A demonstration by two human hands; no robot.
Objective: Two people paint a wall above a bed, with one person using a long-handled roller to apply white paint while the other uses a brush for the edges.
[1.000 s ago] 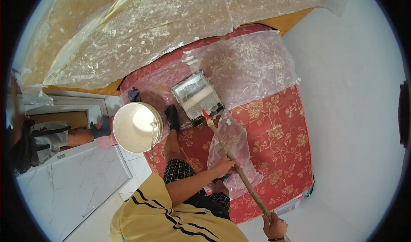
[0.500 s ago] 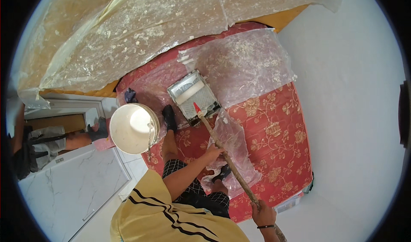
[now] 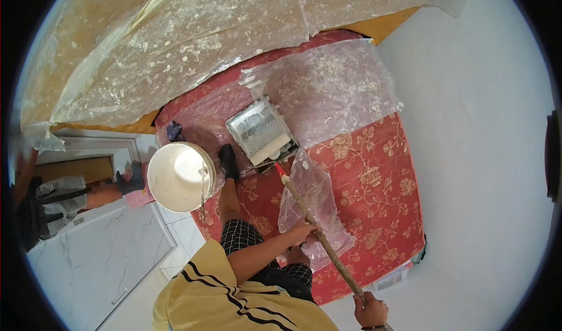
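Note:
Both my hands grip a long wooden pole (image 3: pixel 331 250) that slants across in front of me. My left hand (image 3: pixel 302 232) is wrapped round its middle. Near its lower end, my right hand (image 3: pixel 370 311) is closed on it. A paint roller (image 3: pixel 271 150) with a whitish sleeve and a red handle (image 3: pixel 280 169) is fixed to the far end. The roller lies across the near end of a paint tray (image 3: pixel 256 126), over its ridged surface. The tray rests on plastic sheeting on a red floral mattress (image 3: pixel 374 196).
A white bucket (image 3: pixel 177 187) with a stick in it stands left of my foot (image 3: pixel 229 160). Paint-spattered plastic sheeting (image 3: pixel 228 26) hangs beyond the mattress. A loose sheet of plastic (image 3: pixel 345 88) covers its far part. A white wall (image 3: pixel 480 173) rises at right. Another person's leg (image 3: pixel 105 194) shows at left.
The roller has been drawn back from the middle of the tray to its near end. The pole and both hands have shifted toward me and to the right.

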